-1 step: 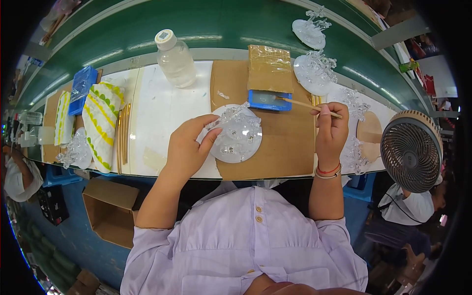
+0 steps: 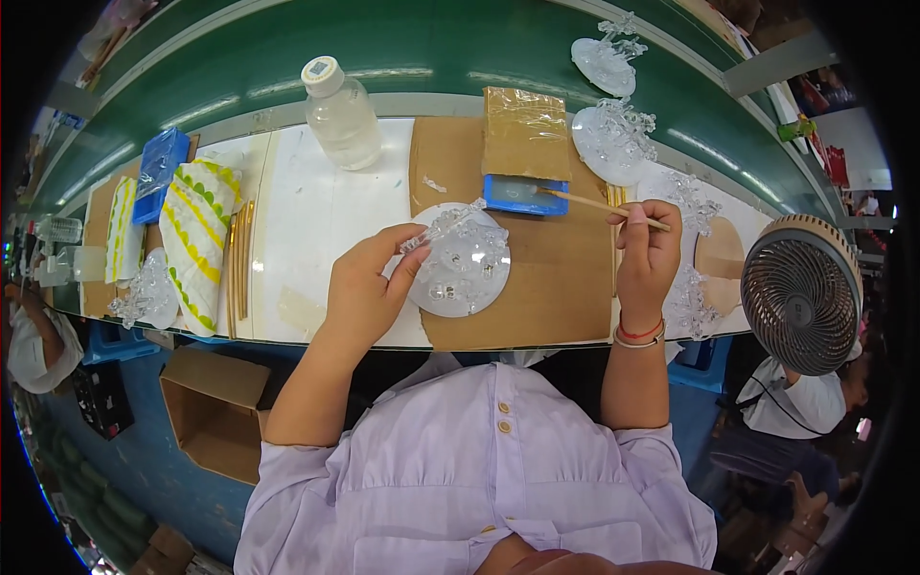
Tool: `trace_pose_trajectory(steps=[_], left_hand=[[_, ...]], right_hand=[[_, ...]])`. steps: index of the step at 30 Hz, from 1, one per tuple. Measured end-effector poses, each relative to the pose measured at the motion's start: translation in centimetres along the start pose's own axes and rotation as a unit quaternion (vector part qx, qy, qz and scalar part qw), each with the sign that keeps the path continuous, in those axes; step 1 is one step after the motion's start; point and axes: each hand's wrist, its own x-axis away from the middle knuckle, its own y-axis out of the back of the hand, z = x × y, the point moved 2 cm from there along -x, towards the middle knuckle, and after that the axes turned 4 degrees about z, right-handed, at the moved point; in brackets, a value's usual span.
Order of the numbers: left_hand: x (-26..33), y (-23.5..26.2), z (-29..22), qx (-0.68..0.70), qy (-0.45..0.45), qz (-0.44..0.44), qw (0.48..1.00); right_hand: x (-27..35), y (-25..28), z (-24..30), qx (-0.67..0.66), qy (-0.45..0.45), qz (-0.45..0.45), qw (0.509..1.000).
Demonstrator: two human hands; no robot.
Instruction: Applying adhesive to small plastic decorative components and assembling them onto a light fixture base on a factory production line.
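Observation:
My left hand (image 2: 376, 278) pinches a small clear plastic piece (image 2: 412, 243) between thumb and fingers. It is held at the left edge of a round translucent disc (image 2: 465, 280), which has clear branching parts on top. My right hand (image 2: 652, 238) grips a thin wooden-handled brush (image 2: 613, 207), tilted down to the left. The brush's far tip is inside a shallow blue tray (image 2: 530, 207) and is hard to make out. A cardboard flap wrapped in clear film (image 2: 525, 134) covers the tray's back part.
A capped bottle of clear liquid (image 2: 343, 120) stands at the back. More clear ornaments (image 2: 613, 144) sit to the right, beside a fan (image 2: 803, 292). To the left lie a patterned cloth (image 2: 201, 230), wooden sticks (image 2: 240, 268) and a blue box (image 2: 163, 172). Cardboard (image 2: 565, 307) covers the work area.
My right hand and the brush have shifted very slightly to the right. My left hand and the piece in it are nearly where they were.

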Motion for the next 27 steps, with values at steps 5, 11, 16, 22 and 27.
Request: trace_pose_trajectory(steps=[5, 11, 16, 22, 27], left_hand=[[0.6, -0.8, 0.4, 0.071, 0.025, -0.019, 0.997], [0.3, -0.9, 0.8, 0.023, -0.011, -0.041, 0.999], [0.6, -1.2, 1.6, 0.053, -0.086, -0.111, 0.989], [0.9, -1.7, 2.5, 0.068, -0.121, -0.134, 0.981], [1.0, -1.8, 2.9, 0.051, -0.129, -0.129, 0.982]], right_hand=[[0.5, 1.0, -0.7, -0.128, -0.013, -0.028, 0.991], [2.0, 2.4, -1.6, -0.242, -0.036, -0.106, 0.964], [5.9, 3.2, 0.6, -0.312, -0.005, -0.113, 0.943], [10.3, 2.4, 1.5, -0.127, 0.074, 0.073, 0.986], [11.3, 1.4, 0.6, -0.032, 0.160, 0.158, 0.974]])
